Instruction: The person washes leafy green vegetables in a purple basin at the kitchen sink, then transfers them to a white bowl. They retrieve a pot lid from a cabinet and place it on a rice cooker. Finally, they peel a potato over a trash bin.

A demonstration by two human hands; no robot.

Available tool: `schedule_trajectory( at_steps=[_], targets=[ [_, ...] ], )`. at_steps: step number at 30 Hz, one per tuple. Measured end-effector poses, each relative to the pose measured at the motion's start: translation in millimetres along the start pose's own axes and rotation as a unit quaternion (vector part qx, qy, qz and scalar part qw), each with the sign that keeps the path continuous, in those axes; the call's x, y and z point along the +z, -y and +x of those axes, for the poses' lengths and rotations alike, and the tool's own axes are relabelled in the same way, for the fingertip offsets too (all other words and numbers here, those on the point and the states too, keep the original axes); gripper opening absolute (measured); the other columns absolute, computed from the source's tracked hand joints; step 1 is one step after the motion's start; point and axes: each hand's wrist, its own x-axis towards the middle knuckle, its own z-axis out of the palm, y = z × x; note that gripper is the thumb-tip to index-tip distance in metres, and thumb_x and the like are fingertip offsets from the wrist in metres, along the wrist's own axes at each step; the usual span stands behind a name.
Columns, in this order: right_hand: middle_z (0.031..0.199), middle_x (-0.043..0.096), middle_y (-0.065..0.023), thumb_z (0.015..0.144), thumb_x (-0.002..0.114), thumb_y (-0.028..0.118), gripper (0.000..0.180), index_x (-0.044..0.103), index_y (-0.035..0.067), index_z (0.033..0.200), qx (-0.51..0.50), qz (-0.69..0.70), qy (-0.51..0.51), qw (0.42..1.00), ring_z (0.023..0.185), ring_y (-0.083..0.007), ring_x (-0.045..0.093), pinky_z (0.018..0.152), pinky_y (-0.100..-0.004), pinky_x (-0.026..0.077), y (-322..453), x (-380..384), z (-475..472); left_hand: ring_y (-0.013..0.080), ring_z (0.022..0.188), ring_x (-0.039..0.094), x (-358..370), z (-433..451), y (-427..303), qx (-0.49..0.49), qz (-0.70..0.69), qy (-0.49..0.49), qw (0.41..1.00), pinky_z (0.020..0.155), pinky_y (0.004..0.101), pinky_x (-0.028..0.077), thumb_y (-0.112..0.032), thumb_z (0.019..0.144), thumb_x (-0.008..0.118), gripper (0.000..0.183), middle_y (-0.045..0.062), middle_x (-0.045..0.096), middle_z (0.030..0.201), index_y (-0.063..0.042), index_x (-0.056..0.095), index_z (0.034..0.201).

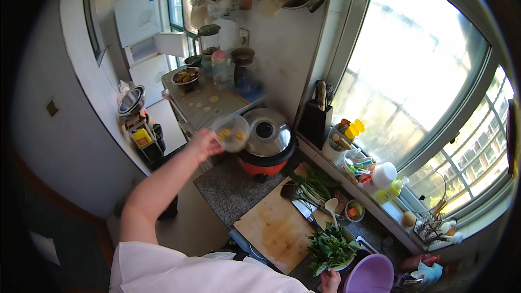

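Note:
My left hand (208, 145) grips a clear bowl (240, 146) by its side, with yellowish pieces of food inside. The bowl is tilted and overlaps the left side of a red electric cooking pot (260, 167) with a domed metal lid (275, 142). At the bottom edge, my right hand (330, 280) is partly cut off, beside a bowl heaped with leafy greens (331, 246). Its fingers reach the near edge of that heap; whether they grip the bowl is unclear. A wooden cutting board (274, 226) lies between my hands, a kitchen knife (304, 208) at its right edge.
Scallions (311, 195) and a pale ladle (331, 207) lie near a small container of cut vegetables (354, 211). A purple basin (370, 274) stands lower right. Along the windowsill are a knife block (315, 124) and a soap bottle (390, 191). A side table (195, 101) bears a metal bowl.

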Motion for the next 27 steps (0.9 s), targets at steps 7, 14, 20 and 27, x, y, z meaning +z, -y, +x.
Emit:
schedule_trajectory(
  at_steps=[7, 14, 20, 27],
  targets=[
    [0.102, 0.063, -0.011, 0.094, 0.06, 0.015, 0.024, 0.054, 0.002, 0.114, -0.057, 0.059, -0.003, 0.997, 0.087, -0.0253, 0.064, 0.076, -0.0398, 0.054, -1, 32, -17, 0.0209, 0.067, 0.058, -115, 187, -51, 0.074, -0.016, -0.056, 0.996, 0.069, 0.0426, 0.06, -0.014, 0.083, 0.062, 0.011, 0.005, 0.052, 0.07, -0.01, 0.054, 0.076],
    [0.107, 0.059, -0.014, 0.094, 0.047, 0.011, 0.025, 0.049, 0.008, 0.119, 0.002, 0.052, -0.079, 0.996, 0.085, -0.0305, 0.064, 0.071, -0.0456, 0.055, 4, 30, -11, 0.0135, 0.068, 0.057, -81, 212, -34, 0.051, -0.055, -0.081, 0.994, 0.063, 0.0303, 0.057, -0.018, 0.087, 0.072, 0.018, 0.002, 0.054, 0.075, -0.009, 0.057, 0.084],
    [0.098, 0.061, -0.0096, 0.094, 0.044, 0.009, 0.028, 0.049, 0.008, 0.121, -0.025, 0.033, -0.15, 0.988, 0.075, -0.024, 0.063, 0.063, -0.0387, 0.055, -8, 54, -24, 0.0045, 0.08, 0.046, -8, 79, -4, 0.249, 0.045, -0.065, 0.965, 0.066, 0.0214, 0.039, -0.022, 0.094, 0.065, 0.016, -0.002, 0.053, 0.094, -0.012, 0.056, 0.103],
    [0.11, 0.063, -0.0131, 0.093, 0.047, 0.008, 0.028, 0.054, -0.002, 0.118, -0.133, 0.104, -0.117, 0.979, 0.096, -0.0272, 0.064, 0.083, -0.0437, 0.053, 40, -8, -107, 0.006, 0.074, 0.047, 30, -22, 78, 0.234, 0.156, 0.122, 0.952, 0.068, 0.0202, 0.04, -0.009, 0.092, 0.065, 0.012, -0.002, 0.052, 0.086, -0.009, 0.055, 0.099]
  ],
)
